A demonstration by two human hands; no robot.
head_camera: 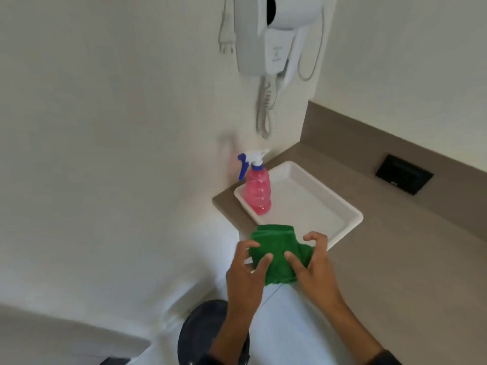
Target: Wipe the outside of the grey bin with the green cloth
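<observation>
- Both hands meet over the counter's near corner: the left hand (246, 275) and the right hand (313, 264) hold a bunched green cloth (279, 255) between them, fingers curled loosely round its sides, thumbs lying on top of the fabric.
- Neither hand is clenched; the fingertips of the right hand arch clear of the cloth's far edge, while those of the left press against its left flank.
- Directly below the left wrist, on the pale floor, sits a dark round bin (200, 330), seen from above and partly hidden by the forearm; its colour reads as dark grey, though the blur makes that uncertain.
- Just beyond the fingers lies a white tray (311, 206) on the brown counter (395, 246), the cloth overlapping the tray's near rim.
- Farther out from the left hand, a pink spray bottle (257, 192) with a blue-and-white trigger stands upright in the tray's left corner.
- High above both hands, a white wall-mounted hair dryer (274, 35) hangs with its coiled cord trailing down.
- Off beyond the right hand, a black socket panel (404, 177) is set into the counter's upstand.
</observation>
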